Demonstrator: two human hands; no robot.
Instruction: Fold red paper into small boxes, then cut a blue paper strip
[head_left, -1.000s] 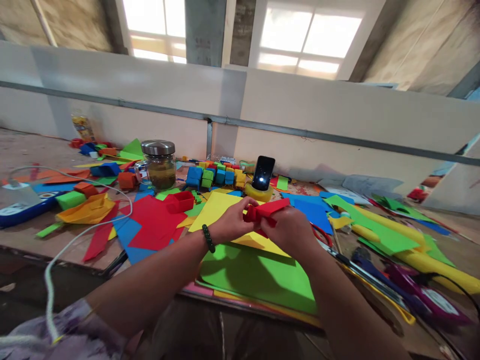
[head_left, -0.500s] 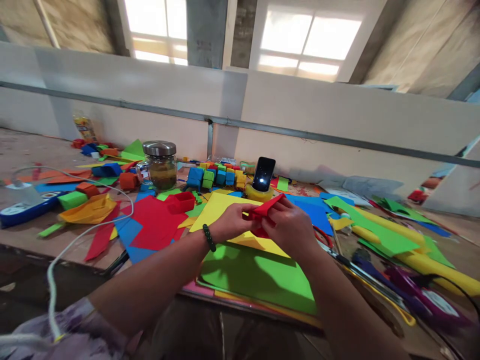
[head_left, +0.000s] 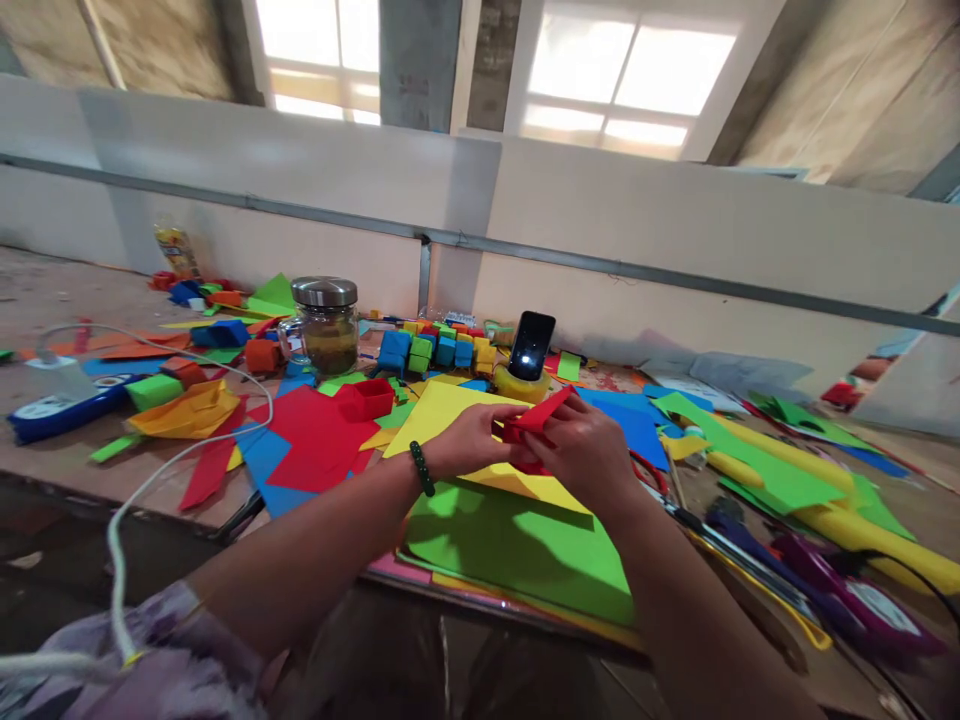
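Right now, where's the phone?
In the head view, the phone stands just right of centre, propped on a yellow base, beyond the right hand and right of the coloured blocks.

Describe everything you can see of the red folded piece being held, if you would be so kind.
The red piece is plain and matte, and looks like folded card or foam; I cannot tell which. A flat flap slants up toward the right, with more folded red below. The left grip and right grip hold it between them, seemingly raised over the yellow sheet. Much of it is hidden.
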